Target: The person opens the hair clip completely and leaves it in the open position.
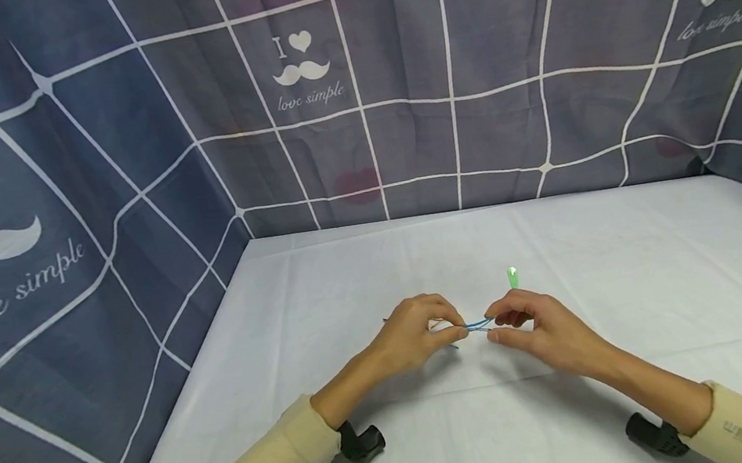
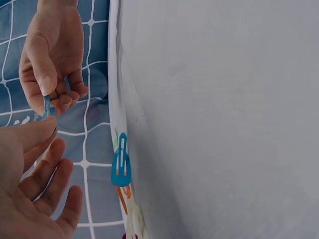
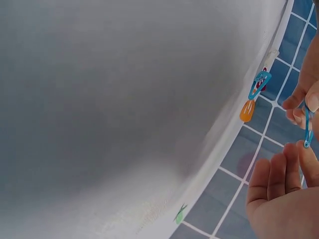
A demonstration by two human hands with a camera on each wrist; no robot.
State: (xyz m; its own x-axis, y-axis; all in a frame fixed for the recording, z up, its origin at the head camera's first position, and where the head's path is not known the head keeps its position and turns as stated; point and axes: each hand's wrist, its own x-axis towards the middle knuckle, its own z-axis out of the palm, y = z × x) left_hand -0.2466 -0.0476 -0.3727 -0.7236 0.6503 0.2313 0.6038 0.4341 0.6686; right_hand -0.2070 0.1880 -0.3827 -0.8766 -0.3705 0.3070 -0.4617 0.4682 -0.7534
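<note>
A blue snap hair clip (image 1: 478, 325) spans the gap between the two hands above the table. My left hand (image 1: 421, 333) pinches one end of it between thumb and index finger. At the other end, my right hand (image 1: 547, 327) pinches the clip with thumb and fingertips, its other fingers loosely bent. The right wrist view shows the held clip (image 3: 307, 122) nearly edge-on, its two parts looking spread apart. Fingertips cover both of its ends. On the table near my left hand lie a second blue hair clip (image 2: 121, 167) and an orange hair clip (image 3: 247, 110).
A green hair clip (image 1: 513, 277) lies beyond my right hand. Whitish clips (image 2: 133, 219) lie by the orange one, with a dark red bit beside them. A white cloth covers the table (image 1: 321, 278); a grey-blue checked curtain (image 1: 401, 140) hangs behind and at the sides.
</note>
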